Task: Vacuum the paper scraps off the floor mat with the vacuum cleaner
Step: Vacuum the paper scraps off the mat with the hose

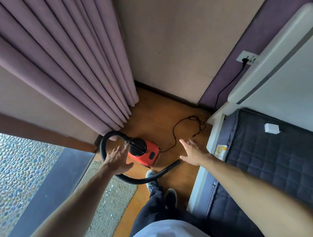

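A small red vacuum cleaner (pixel 145 153) with a black top stands on the wooden floor near the curtain. Its black ribbed hose (pixel 141 180) loops from the top, round behind my left hand and across the floor to an open end by my right hand. My left hand (pixel 117 159) hovers open just left of the vacuum, holding nothing. My right hand (pixel 193 152) is spread open above the floor to the right, also with nothing in it. The grey-beige floor mat (pixel 106 201) lies at lower left with small white paper scraps (pixel 107 193) on it.
The vacuum's black cord (pixel 177 133) runs across the floor to a wall socket (pixel 247 58). Purple curtains (pixel 70 68) hang at left beside a glass door. A bed with a dark quilted mattress (pixel 277 158) fills the right side. My feet (pixel 162 186) stand on the floor between mat and bed.
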